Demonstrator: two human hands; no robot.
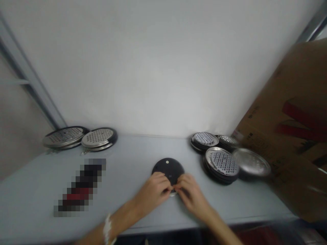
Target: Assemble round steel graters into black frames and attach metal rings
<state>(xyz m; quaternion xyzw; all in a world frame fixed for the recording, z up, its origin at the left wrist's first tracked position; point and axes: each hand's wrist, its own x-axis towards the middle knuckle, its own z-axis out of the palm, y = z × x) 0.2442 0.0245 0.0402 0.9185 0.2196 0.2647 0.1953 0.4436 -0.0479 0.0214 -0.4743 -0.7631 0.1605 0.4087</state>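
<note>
A round black disc (168,168) with a small pale dot near its far edge lies flat on the grey table (133,153). My left hand (152,192) and my right hand (192,196) meet at the disc's near edge, fingers curled and pinched together on it. A small metal part shows between the fingertips, too hidden to name. A white band sits on my left wrist.
Two perforated metal discs in black rims (80,137) lie at the back left. Several similar discs (222,160) are stacked at the right, beside a large cardboard box (293,136). A pixelated dark object (80,187) lies left of my hands. A white wall stands behind.
</note>
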